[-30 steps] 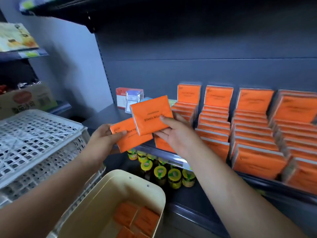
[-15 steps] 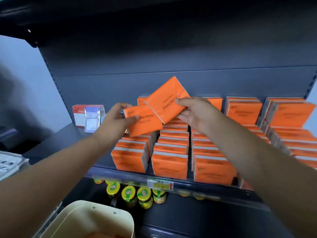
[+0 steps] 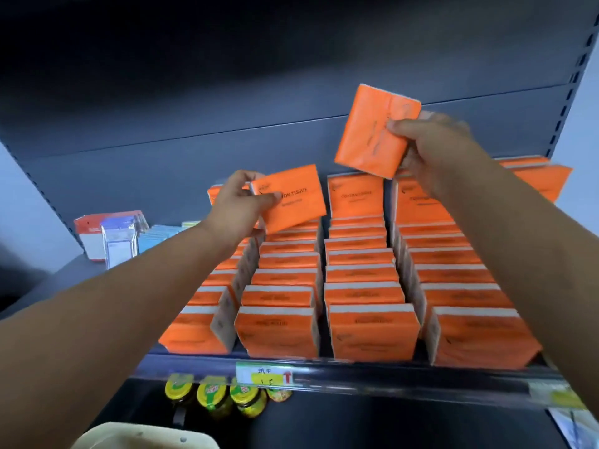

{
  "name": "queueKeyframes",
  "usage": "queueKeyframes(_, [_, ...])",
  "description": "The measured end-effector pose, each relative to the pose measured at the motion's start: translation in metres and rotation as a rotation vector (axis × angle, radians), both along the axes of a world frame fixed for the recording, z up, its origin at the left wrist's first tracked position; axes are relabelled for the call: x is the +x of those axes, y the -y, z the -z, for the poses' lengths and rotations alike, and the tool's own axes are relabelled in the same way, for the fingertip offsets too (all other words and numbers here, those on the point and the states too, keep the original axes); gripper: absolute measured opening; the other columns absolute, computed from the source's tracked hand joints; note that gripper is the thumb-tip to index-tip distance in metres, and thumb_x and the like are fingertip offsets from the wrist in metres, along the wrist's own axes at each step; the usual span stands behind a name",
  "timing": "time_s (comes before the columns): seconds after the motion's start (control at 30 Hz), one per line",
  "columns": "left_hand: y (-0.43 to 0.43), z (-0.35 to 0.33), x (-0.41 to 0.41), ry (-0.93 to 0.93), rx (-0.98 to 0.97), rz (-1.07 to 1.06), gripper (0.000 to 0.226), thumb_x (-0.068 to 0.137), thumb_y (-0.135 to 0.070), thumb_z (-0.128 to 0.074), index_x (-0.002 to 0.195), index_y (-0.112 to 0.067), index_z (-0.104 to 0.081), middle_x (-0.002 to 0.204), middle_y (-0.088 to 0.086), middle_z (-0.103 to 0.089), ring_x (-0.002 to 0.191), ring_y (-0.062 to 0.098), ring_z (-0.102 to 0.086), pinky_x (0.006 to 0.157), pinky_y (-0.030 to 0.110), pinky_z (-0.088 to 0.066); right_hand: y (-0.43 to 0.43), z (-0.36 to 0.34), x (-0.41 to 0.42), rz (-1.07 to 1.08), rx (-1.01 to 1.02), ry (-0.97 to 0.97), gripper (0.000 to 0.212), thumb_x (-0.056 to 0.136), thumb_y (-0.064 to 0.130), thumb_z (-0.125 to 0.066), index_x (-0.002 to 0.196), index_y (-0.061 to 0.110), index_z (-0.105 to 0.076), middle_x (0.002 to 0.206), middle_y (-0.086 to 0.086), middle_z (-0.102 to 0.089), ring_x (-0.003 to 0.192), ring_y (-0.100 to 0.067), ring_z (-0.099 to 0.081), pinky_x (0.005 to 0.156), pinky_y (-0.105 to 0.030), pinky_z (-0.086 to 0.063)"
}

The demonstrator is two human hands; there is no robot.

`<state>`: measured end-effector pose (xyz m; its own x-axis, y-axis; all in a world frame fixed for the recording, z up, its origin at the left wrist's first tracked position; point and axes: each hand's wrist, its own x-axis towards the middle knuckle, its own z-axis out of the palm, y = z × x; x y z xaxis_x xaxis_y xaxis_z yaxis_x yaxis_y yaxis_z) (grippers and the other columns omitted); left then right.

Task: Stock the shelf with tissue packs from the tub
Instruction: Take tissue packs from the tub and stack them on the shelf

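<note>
- A dark shelf (image 3: 421,382) spans the view, from 9 o'clock to 3 o'clock.
- Stocked rows of packs (image 3: 359,277) stand on it in four files, running from the front rail back towards 12 o'clock.
- The cream tub (image 3: 146,440) shows only its rim at 7 o'clock, below the shelf. Its contents are out of sight.
- The right grip (image 3: 434,150), at 1 o'clock, pinches a raised tissue pack (image 3: 369,134) by its right edge, thumb on the face. The pack is tilted in the air above the back of the third file.
- The left grip (image 3: 236,205), at 11 o'clock, pinches a second tissue pack (image 3: 291,197) by its left end. This pack is just above the back of the second file.
- Handling, as a judgement: the packs look light, soft and film-wrapped, so slightly slippery. They would dent rather than break. A thumb-and-fingers pinch on a short edge suits sliding them in upright.
- Yellow-lidded jars (image 3: 210,396) sit on the shelf below, at 7 o'clock.
- A price label (image 3: 264,374) is on the rail at 6 o'clock.
</note>
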<state>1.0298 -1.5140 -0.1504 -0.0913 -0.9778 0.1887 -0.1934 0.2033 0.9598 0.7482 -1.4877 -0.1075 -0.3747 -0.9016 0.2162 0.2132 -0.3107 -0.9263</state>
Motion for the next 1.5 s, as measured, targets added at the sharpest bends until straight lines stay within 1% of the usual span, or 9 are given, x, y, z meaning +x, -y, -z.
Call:
queueKeyframes(0.1, [0.008, 0.005, -0.004, 0.006, 0.006, -0.026, 0.029, 0.092, -0.011, -0.075, 0.109, -0.024, -0.055, 0.100, 0.001, -0.069, 0.083, 0.019, -0.070, 0.075, 0.051, -0.061, 0.004, 0.008, -0.011, 0.144, -0.006, -0.193, 0.022, 0.083, 0.005, -0.073, 0.105, 0.010, -0.074, 0.094, -0.008, -0.077, 0.077, -0.019, -0.075, 0.062, -0.032, -0.059])
queueKeyframes(0.2, [0.014, 0.010, -0.002, -0.011, 0.034, -0.053, 0.029, 0.092, -0.011, -0.074, 0.110, -0.025, -0.056, 0.100, 0.002, -0.069, 0.085, 0.022, -0.071, 0.071, 0.054, -0.062, 0.011, 0.014, -0.010, 0.205, -0.004, -0.495, 0.029, 0.078, 0.002, -0.077, 0.101, 0.018, -0.074, 0.096, -0.002, -0.078, 0.085, -0.018, -0.076, 0.078, -0.038, -0.063])
queueKeyframes(0.33, [0.018, 0.015, 0.005, 0.014, 0.036, -0.085, 0.028, 0.092, -0.013, -0.073, 0.110, -0.025, -0.056, 0.108, 0.003, -0.070, 0.096, 0.024, -0.071, 0.072, 0.050, -0.064, 0.016, 0.023, 0.004, 0.169, -0.059, -1.043, 0.044, 0.078, 0.002, -0.077, 0.120, 0.014, -0.070, 0.107, 0.001, -0.073, 0.089, -0.007, -0.069, 0.089, -0.019, -0.052])
queueKeyframes(0.5, [0.020, 0.019, 0.011, 0.028, 0.003, -0.107, 0.026, 0.093, -0.011, -0.072, 0.109, -0.022, -0.055, 0.103, 0.000, -0.069, 0.090, 0.018, -0.070, 0.056, 0.028, -0.056, 0.035, 0.046, 0.018, 0.183, -0.020, -1.469, 0.052, 0.076, 0.005, -0.071, 0.125, 0.021, -0.065, 0.115, -0.009, -0.072, 0.110, -0.034, -0.064, 0.089, -0.040, -0.054])
queueKeyframes(0.63, [0.022, 0.022, 0.013, 0.048, -0.005, -0.104, 0.025, 0.093, -0.011, -0.073, 0.105, -0.024, -0.055, 0.105, 0.002, -0.070, 0.091, 0.019, -0.070, 0.065, 0.036, -0.059, 0.044, 0.055, 0.026, 0.192, 0.014, -1.650, 0.048, 0.081, 0.004, -0.068, 0.127, 0.017, -0.065, 0.117, -0.010, -0.069, 0.112, -0.037, -0.062, 0.089, -0.046, -0.055])
queueKeyframes(0.93, [0.024, 0.026, 0.019, 0.053, 0.012, -0.081, 0.026, 0.093, -0.012, -0.073, 0.108, -0.024, -0.055, 0.108, 0.002, -0.071, 0.095, 0.021, -0.072, 0.077, 0.047, -0.063, 0.049, 0.061, 0.041, 0.328, 0.003, -1.830, 0.037, 0.086, 0.006, -0.065, 0.122, 0.013, -0.067, 0.113, -0.009, -0.057, 0.115, -0.034, -0.050, 0.080, -0.037, -0.039])
queueKeyframes(1.07, [0.024, 0.027, 0.019, 0.043, 0.015, -0.091, 0.028, 0.093, -0.013, -0.074, 0.111, -0.021, -0.055, 0.102, 0.000, -0.070, 0.092, 0.018, -0.071, 0.073, 0.041, -0.061, 0.044, 0.059, 0.050, 0.350, 0.030, -1.880, 0.035, 0.084, 0.000, -0.061, 0.117, 0.010, -0.067, 0.114, -0.010, -0.056, 0.114, -0.034, -0.051, 0.087, -0.042, -0.046])
queueKeyframes(1.33, [0.021, 0.025, 0.019, 0.004, 0.042, -0.122, 0.035, 0.091, -0.014, -0.077, 0.111, -0.018, -0.049, 0.106, 0.000, -0.072, 0.097, 0.018, -0.073, 0.088, 0.054, -0.061, 0.039, 0.055, 0.058, 0.377, 0.069, -1.931, 0.033, 0.082, 0.001, -0.063, 0.115, 0.008, -0.069, 0.119, -0.011, -0.055, 0.111, -0.034, -0.052, 0.080, -0.042, -0.044])
queueKeyframes(1.5, [0.024, 0.027, 0.021, -0.048, 0.037, -0.071, 0.044, 0.094, -0.012, -0.074, 0.117, -0.017, -0.037, 0.105, -0.003, -0.073, 0.102, 0.019, -0.074, 0.089, 0.054, -0.061, 0.039, 0.050, 0.066, 0.217, -0.164, -1.537, 0.053, 0.087, 0.024, -0.065, 0.140, 0.024, -0.059, 0.123, 0.000, -0.064, 0.121, -0.029, -0.051, 0.099, -0.044, -0.045])
